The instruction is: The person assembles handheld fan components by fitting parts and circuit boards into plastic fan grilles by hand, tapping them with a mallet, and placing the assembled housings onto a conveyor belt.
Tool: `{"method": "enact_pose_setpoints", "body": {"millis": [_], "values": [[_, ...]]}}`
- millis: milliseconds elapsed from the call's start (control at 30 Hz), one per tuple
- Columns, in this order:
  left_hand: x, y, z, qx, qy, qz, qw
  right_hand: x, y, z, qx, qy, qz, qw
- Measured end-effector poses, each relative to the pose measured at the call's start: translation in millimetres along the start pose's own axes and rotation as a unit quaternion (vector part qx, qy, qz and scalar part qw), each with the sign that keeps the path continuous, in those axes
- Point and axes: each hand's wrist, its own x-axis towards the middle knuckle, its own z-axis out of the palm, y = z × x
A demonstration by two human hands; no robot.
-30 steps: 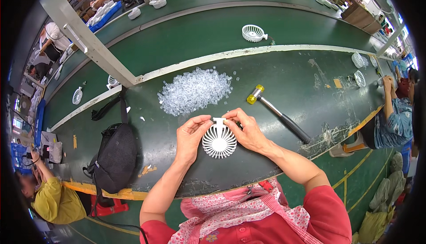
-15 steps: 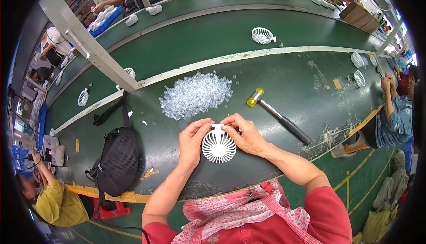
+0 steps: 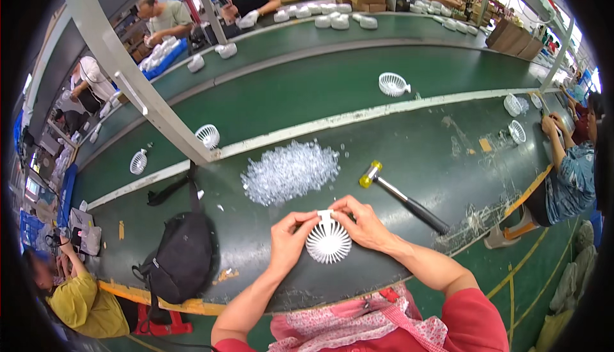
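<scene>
A white, round, slatted fan cover [image 3: 329, 244] rests near the front edge of the table with its short neck pointing away from me. On the left of that neck, my left hand [image 3: 291, 240] pinches with thumb and fingertips. My right hand [image 3: 361, 225] grips the neck from the other side. Whether a small piece sits between the fingertips is hidden. Just beyond my hands lies a heap of small clear plastic pieces [image 3: 291, 173]. A mallet with yellow faces and a black handle [image 3: 409, 201] lies to the right.
A black bag [image 3: 182, 256] lies on the table to my left, beside a grey metal post [image 3: 137, 89]. Beyond a white ledge [image 3: 320, 125], a green conveyor belt [image 3: 288, 89] carries more fan covers [image 3: 393, 84]. Co-workers sit at left, right and across.
The view has tilted up, so the table and my hands appear lower and more of the far side shows. Both hands keep their grip on the fan cover's neck.
</scene>
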Motion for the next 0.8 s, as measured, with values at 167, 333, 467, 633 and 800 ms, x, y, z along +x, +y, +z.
{"method": "enact_pose_setpoints", "body": {"millis": [167, 333, 467, 633, 800], "values": [[-2, 2, 1, -0.075, -0.04, 0.004, 0.996, 0, 11, -9, 0.171, -0.098, 0.1, 0.975], [-3, 3, -5, 0.078, -0.064, 0.186, 0.977, 2, 19, -10, 0.37, -0.176, 0.178, 0.895], [3, 10, -2, 0.225, -0.014, 0.368, 0.902, 4, 21, -10, 0.379, -0.155, 0.205, 0.889], [1, 7, 0, 0.145, -0.075, 0.318, 0.934, 1, 37, -17, 0.484, -0.218, 0.218, 0.819], [-1, 5, -2, 0.08, -0.14, 0.283, 0.945, -4, 63, -19, 0.537, -0.292, 0.345, 0.713]]}}
